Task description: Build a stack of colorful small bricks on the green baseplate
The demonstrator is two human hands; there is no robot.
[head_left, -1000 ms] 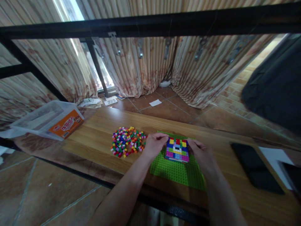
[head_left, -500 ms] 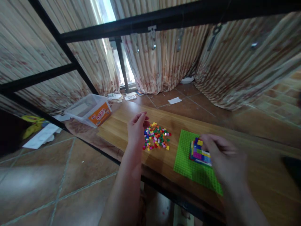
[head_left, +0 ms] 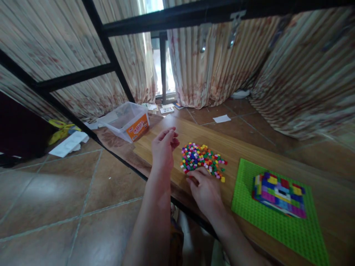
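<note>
A loose pile of small coloured bricks (head_left: pixel 196 157) lies on the wooden board. My left hand (head_left: pixel 164 146) hovers just left of it, fingers curled and thumb pressed in; whatever may be inside is hidden. At the pile's front edge is my right hand (head_left: pixel 205 186), thumb and fingertips drawn together; I cannot make out whether a brick is between them. To the right, a block of stacked multicoloured bricks (head_left: pixel 280 195) stands on a green studded baseplate (head_left: pixel 249 207), with neither hand touching it.
A clear plastic box (head_left: pixel 119 123) with an orange label stands at the board's far left end. The wooden tabletop (head_left: pixel 183 127) is narrow, with tiled floor (head_left: pixel 116 195) below its front edge. Dark metal bars (head_left: pixel 172 20) cross in front of the curtains.
My right hand has left the brick block and moved left to the pile. The view has swung right, so the whole block now shows. My left hand keeps its curled pose.
</note>
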